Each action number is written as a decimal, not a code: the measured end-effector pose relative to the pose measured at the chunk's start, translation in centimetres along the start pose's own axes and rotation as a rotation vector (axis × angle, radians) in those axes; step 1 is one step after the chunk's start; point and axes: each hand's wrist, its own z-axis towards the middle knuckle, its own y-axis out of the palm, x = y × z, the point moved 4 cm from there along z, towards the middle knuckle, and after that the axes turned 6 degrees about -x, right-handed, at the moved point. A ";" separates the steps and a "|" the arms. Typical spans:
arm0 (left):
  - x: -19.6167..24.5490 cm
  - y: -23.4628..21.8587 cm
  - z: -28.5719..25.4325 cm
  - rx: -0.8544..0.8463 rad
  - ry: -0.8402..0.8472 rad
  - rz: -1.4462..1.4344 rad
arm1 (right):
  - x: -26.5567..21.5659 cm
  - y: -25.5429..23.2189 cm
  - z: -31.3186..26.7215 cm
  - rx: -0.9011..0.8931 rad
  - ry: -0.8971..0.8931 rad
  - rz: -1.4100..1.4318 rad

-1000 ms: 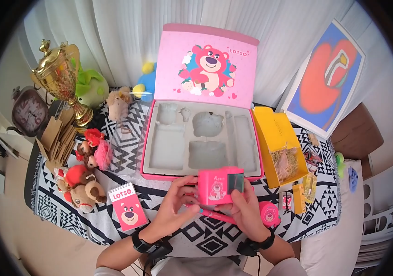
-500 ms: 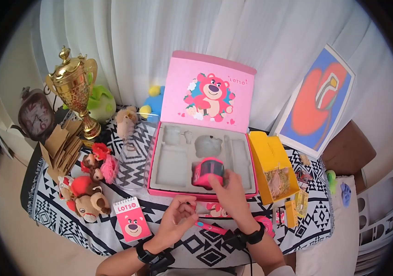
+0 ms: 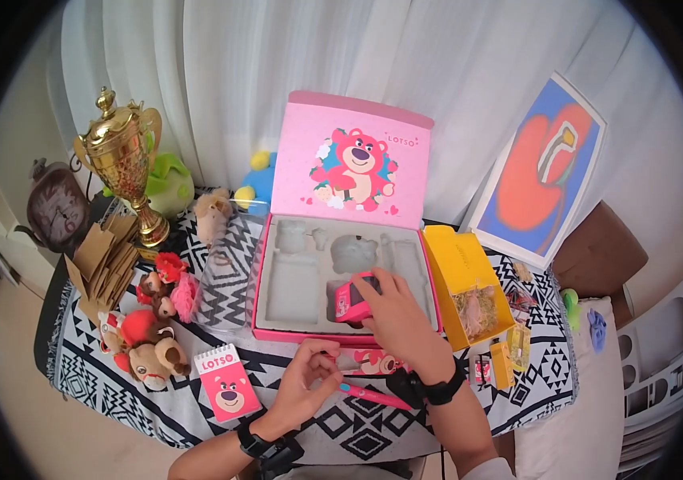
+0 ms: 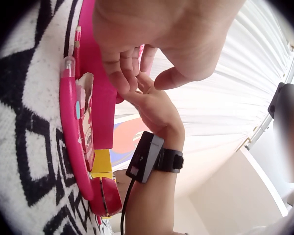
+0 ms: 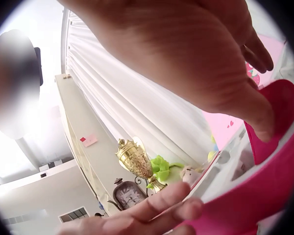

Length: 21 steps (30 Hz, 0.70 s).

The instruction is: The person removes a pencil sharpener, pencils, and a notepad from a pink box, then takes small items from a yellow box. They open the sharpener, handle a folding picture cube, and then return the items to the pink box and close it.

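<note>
Possibly the pink case [image 3: 345,304], gripped by the right hand [image 3: 405,324] over the grey tray's [image 3: 322,280] near recess, could jam if 1 corner catches the rim. The left hand [image 3: 309,382], empty and loosely curled, could nudge the pen [image 3: 377,396].

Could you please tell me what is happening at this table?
A person's right hand holds a small pink item at the lower middle recess of the open pink gift box. The left hand is loosely curled and holds nothing, near a pink pen on the patterned cloth.
</note>
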 end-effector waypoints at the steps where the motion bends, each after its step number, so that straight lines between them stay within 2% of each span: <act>1: -0.2 -0.1 0.0 0.004 -0.011 0.003 | 0.1 0.0 0.4 -0.054 -0.038 -0.123; 2: -0.4 -0.1 0.0 -0.001 -0.017 0.003 | 0.4 -0.5 0.8 -0.055 -0.031 -0.121; 4: -0.4 0.2 0.1 -0.061 0.020 0.016 | 0.8 -0.8 1.7 -0.269 -0.053 0.107; 5: -0.3 0.2 0.0 -0.073 0.014 0.037 | 1.2 -0.9 1.8 -0.281 -0.034 0.110; 6: -0.6 0.1 -0.3 -0.048 0.020 0.053 | 1.4 -1.1 1.9 -0.289 -0.093 0.175; 9: -0.9 -0.1 0.5 -0.031 0.018 0.031 | 2.7 -2.8 1.6 -0.242 -0.160 0.268; 11: -0.7 -0.2 0.2 -0.039 0.020 0.030 | 2.8 -4.1 1.0 -0.129 -0.156 0.533; 12: -0.7 -0.2 0.2 -0.042 -0.001 0.030 | 3.8 -3.3 1.0 -0.185 -0.066 0.638; 13: -0.8 0.0 -0.2 -0.032 -0.011 0.019 | 4.3 -2.3 0.3 -0.202 -0.061 0.642; 15: -0.3 -0.1 0.2 -0.049 0.001 0.018 | 4.9 -1.7 0.7 -0.142 0.035 0.837; 21: -0.5 0.0 0.2 -0.042 0.013 0.047 | 3.8 -0.1 0.4 -0.124 0.006 0.634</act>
